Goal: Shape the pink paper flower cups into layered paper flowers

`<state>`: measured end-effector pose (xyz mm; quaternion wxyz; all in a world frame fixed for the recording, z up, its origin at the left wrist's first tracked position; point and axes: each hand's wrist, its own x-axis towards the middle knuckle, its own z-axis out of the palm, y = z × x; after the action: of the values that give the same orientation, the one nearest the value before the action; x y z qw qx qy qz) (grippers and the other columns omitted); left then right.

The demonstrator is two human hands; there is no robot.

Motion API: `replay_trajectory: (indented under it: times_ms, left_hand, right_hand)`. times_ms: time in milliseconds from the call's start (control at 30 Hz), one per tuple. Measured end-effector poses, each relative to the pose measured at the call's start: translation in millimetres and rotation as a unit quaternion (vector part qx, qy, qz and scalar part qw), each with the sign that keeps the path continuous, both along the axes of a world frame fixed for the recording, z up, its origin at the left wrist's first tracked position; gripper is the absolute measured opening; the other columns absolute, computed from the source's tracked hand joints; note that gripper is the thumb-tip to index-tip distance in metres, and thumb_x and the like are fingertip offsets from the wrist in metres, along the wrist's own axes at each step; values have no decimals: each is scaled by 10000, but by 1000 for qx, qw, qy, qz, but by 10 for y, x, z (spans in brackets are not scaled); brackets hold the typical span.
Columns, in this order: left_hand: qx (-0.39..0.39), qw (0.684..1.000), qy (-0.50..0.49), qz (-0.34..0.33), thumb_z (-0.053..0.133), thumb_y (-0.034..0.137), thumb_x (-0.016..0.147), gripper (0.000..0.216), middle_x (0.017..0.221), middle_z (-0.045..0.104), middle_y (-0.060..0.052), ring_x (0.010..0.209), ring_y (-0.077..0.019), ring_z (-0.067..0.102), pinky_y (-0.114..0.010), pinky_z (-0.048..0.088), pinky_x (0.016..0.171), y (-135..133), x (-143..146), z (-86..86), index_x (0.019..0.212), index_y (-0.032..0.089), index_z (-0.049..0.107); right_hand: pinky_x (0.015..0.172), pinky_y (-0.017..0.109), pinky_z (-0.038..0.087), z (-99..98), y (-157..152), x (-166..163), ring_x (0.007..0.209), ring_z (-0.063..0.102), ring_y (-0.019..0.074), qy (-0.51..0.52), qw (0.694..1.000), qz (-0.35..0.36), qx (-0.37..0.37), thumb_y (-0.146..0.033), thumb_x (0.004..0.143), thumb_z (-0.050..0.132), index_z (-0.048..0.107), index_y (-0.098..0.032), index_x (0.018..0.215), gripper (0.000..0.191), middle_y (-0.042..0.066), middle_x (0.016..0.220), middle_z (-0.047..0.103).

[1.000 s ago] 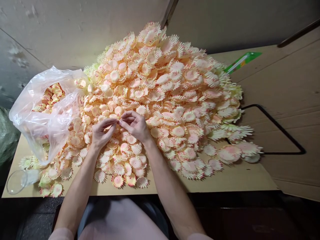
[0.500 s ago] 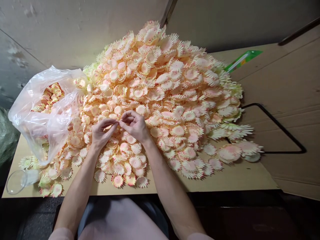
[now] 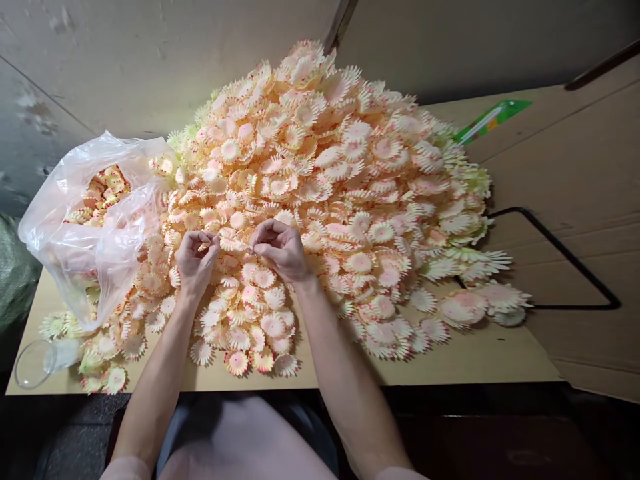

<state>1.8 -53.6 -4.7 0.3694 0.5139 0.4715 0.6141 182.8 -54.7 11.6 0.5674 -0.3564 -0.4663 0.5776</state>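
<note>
A large heap of artificial flower petal layers [image 3: 320,173], pale cream and pink with fringed edges, covers much of the table in front of me. Above its lower left part is my left hand [image 3: 197,260], with its fingers curled in and a small pale bit just visible between them. My right hand [image 3: 283,252] hovers a little to the right, thumb and forefinger pressed together. Whatever it pinches is too small to make out. A gap separates the two hands, and petal layers show between and beneath them.
At the left a translucent plastic bag [image 3: 60,193] holds more petal pieces. A clear plastic cup [image 3: 36,365] lies on its side at the table's [image 3: 425,370] front left corner. On the right are a green packet [image 3: 495,121], a black bent metal bar [image 3: 570,250] and cardboard [image 3: 560,180].
My hands were together at the fingertips and have drawn apart, the left one moving left and the right one right. My left fingers have curled inward. The view has shifted slightly.
</note>
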Motion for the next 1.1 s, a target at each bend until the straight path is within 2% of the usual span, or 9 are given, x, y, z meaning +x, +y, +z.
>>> replay_trajectory:
  times_ms: [200, 300, 400, 467, 600, 767, 867, 1000, 1100]
  left_hand:
    - [14, 1000, -11, 22, 745, 403, 771, 322, 825, 649, 0, 735, -92, 657, -207, 525, 661, 13, -35, 29, 828, 203, 500]
    - [2, 1000, -10, -10, 764, 367, 759, 310, 843, 662, -1, 758, -99, 679, -214, 549, 689, -19, -7, 49, 849, 200, 519]
    - [6, 998, -8, -54, 786, 326, 743, 309, 826, 665, -2, 774, -111, 694, -213, 565, 683, -49, 28, 55, 853, 198, 527]
    - [11, 997, -10, -78, 793, 308, 737, 313, 821, 665, -2, 780, -113, 697, -208, 568, 678, -57, 37, 46, 848, 198, 522]
    - [2, 996, -24, -89, 783, 291, 751, 309, 843, 664, -6, 799, -105, 691, -202, 565, 698, -54, 26, 27, 851, 205, 504]
    - [5, 996, -21, -83, 767, 282, 758, 300, 823, 647, -3, 729, -75, 642, -167, 517, 637, -38, 0, 37, 833, 203, 487]
    - [6, 997, -31, -65, 755, 293, 756, 298, 806, 625, 6, 678, -58, 599, -150, 472, 586, -13, -7, 30, 817, 201, 479]
    - [-4, 996, -42, -82, 734, 308, 769, 282, 829, 616, -4, 707, -70, 601, -192, 500, 658, 5, 28, -16, 810, 198, 478]
    - [2, 994, -29, -108, 702, 302, 800, 210, 846, 617, -19, 739, -93, 608, -224, 511, 687, -3, 44, -28, 823, 195, 523]
  right_hand:
    - [604, 297, 499, 42, -18, 69, 572, 566, 130, 35, 999, -25, 21, -277, 672, 724, 639, -221, 748, 127, -22, 623, 628]
    - [700, 324, 540, 29, -24, 3, 702, 642, 159, -25, 998, -33, 47, -349, 734, 755, 664, -216, 837, 191, 15, 759, 689]
    - [789, 327, 554, -22, -17, -100, 841, 665, 177, -117, 988, -46, 91, -362, 658, 851, 668, -207, 919, 354, 43, 918, 706]
    - [789, 316, 562, -60, -11, -149, 852, 676, 176, -138, 984, -48, 98, -372, 655, 860, 668, -202, 926, 374, 43, 929, 710]
    - [752, 293, 578, -79, -8, -161, 797, 704, 160, -114, 989, -70, 68, -373, 728, 805, 674, -194, 875, 266, 31, 865, 728]
    - [664, 256, 568, -20, 3, -96, 698, 692, 139, -81, 992, -92, 41, -336, 676, 839, 671, -189, 807, 259, 9, 772, 716]
    - [669, 266, 569, -11, 35, -62, 677, 682, 136, -36, 990, -134, 31, -335, 645, 855, 632, -189, 772, 295, 1, 740, 701]
    - [715, 279, 567, -69, 89, -64, 726, 676, 138, 11, 974, -222, 50, -339, 663, 830, 568, -207, 779, 315, 0, 772, 703]
    - [727, 265, 548, -126, 111, -81, 744, 656, 126, 13, 968, -237, 79, -287, 719, 784, 578, -206, 788, 232, 1, 790, 686]
